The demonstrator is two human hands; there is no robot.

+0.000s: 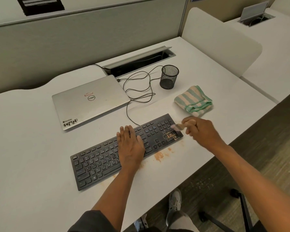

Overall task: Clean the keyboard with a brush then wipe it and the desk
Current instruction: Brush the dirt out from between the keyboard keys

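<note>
Left hand flat, fingers straight, pressing mid black keyboard on white worktop, right hand grip curled round blurred, probably small brush over numpad, striped cloth just beyond.

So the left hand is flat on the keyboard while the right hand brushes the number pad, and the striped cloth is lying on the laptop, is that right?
Not quite. In the head view the striped cloth lies on the desk, beside the mesh cup, not on the laptop. The rest holds: left hand flat on the keyboard, right hand working the brush at the number pad.
</note>
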